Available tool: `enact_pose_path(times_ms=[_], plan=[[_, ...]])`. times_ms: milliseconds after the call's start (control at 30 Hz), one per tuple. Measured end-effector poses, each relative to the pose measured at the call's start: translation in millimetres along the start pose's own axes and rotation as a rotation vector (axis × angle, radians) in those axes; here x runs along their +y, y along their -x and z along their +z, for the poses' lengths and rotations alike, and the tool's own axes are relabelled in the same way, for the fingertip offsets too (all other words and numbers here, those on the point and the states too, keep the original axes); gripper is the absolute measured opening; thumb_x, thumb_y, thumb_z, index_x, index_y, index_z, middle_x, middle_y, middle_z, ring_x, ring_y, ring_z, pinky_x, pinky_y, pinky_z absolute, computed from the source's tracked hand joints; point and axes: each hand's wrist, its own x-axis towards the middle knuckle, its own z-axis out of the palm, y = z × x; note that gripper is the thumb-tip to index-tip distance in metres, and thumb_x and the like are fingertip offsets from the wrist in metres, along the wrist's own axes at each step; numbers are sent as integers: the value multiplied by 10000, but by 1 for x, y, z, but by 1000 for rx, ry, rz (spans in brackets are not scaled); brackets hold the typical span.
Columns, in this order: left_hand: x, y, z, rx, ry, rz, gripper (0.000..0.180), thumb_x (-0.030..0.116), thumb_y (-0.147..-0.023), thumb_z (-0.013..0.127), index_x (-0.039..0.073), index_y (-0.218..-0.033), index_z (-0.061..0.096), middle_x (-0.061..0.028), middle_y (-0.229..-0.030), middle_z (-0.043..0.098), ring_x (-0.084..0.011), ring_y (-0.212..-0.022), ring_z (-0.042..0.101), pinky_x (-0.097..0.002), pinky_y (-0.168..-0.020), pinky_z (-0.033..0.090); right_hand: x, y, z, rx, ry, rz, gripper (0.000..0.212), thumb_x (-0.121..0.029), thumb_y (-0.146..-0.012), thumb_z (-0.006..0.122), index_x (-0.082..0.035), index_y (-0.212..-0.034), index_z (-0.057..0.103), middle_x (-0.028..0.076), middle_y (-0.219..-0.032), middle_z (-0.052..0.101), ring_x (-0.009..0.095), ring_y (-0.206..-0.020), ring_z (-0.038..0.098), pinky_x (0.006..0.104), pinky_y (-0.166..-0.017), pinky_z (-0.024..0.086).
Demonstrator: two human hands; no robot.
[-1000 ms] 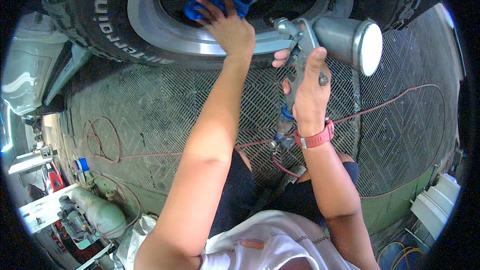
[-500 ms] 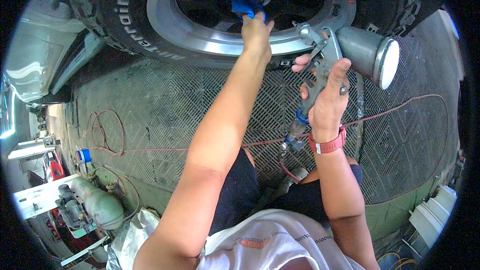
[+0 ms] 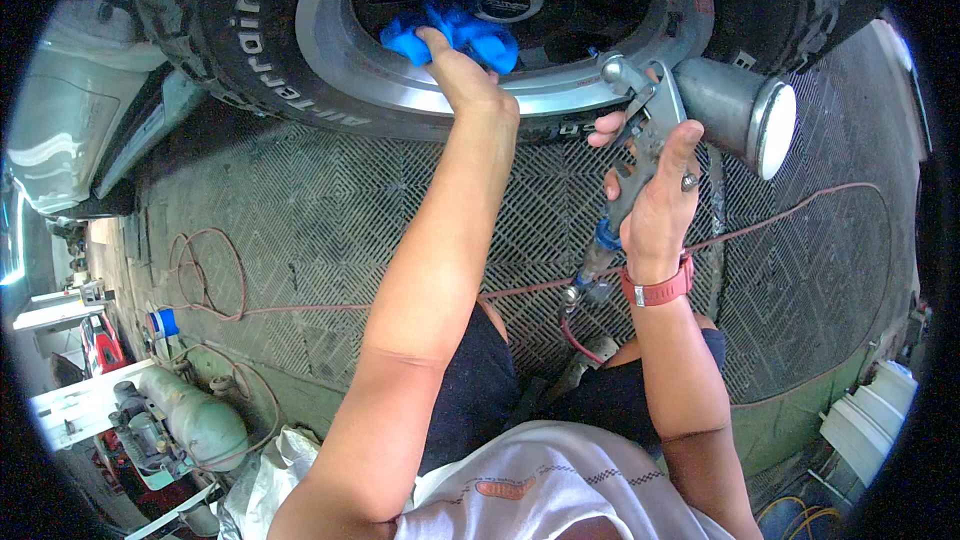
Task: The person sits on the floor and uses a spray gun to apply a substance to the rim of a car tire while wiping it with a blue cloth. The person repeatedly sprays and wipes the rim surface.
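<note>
The left grip (image 3: 467, 78) is closed on a blue cloth (image 3: 458, 35), which bunches at the fingers over the lower inside of a wheel (image 3: 508, 2); the right grip (image 3: 665, 190) holds a spray gun (image 3: 655, 112), just beside the tyre (image 3: 268, 50), above a ribbed mat (image 3: 330, 200).

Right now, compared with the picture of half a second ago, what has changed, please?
The left grip has moved the blue cloth leftward and down in the picture, away from the centre cap, uncovering its near edge; the cloth looks more spread out. Nothing was taken up or let go. The right grip stays around the spray gun, about where it was, and the wheel looks unmoved.
</note>
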Motion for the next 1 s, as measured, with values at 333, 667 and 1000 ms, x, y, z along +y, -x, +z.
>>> enact_pose_path(times_ms=[333,667,1000], plan=[[-42,31,30,-411,-76,142,568,461,-1161,506,84,-1582,461,-135,-1529,537,-318,-1434,476,-545,-1234,355,-1,0,-5,30,-7,5,926,-796,-1050,394,-49,-1580,531,74,-1041,761,134,-893,715,228,-524,474],[-56,10,-24,-719,-1594,1077,312,218,-1021,653,156,-1322,707,-251,-1269,675,-487,-1127,604,-549,-1006,488,-5,1,-13,28,-19,-2,897,-773,-1066,401,-43,-1568,536,71,-1044,763,121,-908,710,228,-540,476],[24,2,-44,-267,-1792,1501,416,149,-877,725,144,-1292,756,-252,-1551,543,-478,-1377,504,-563,-1116,410,-14,9,-14,-16,6,13,870,-770,-1073,385,-60,-1552,538,93,-1065,760,150,-939,718,233,-557,456]])
